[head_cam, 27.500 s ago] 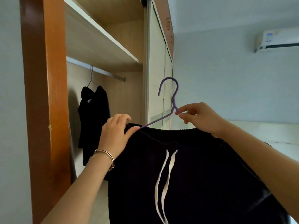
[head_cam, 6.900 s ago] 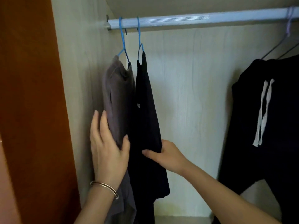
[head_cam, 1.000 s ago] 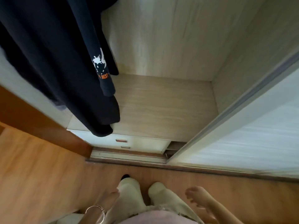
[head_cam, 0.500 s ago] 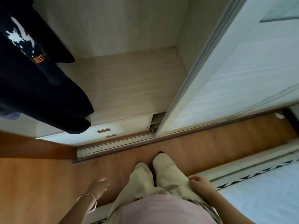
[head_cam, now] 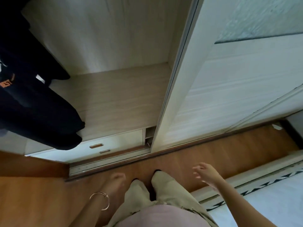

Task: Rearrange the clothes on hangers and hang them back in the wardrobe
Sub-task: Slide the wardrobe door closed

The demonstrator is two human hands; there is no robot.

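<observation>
R hand (head_cam: 204, 173): fingers (head_cam: 196, 167) being held spread and loosely curled, nothing being gripped, above the wood floor (head_cam: 213, 154). L hand (head_cam: 117, 179): blurred, finger state can't be told; nothing being held; bangle (head_cam: 100, 200) being worn at wrist. Both hands being kept low, beside beige trouser legs (head_cam: 164, 185). Dark clothes (head_cam: 32, 104) being seen hanging at wardrobe's left side, hems over front-left edge of wardrobe base (head_cam: 123, 99), above drawers (head_cam: 98, 147). Sliding door (head_cam: 221, 95) at right.
</observation>
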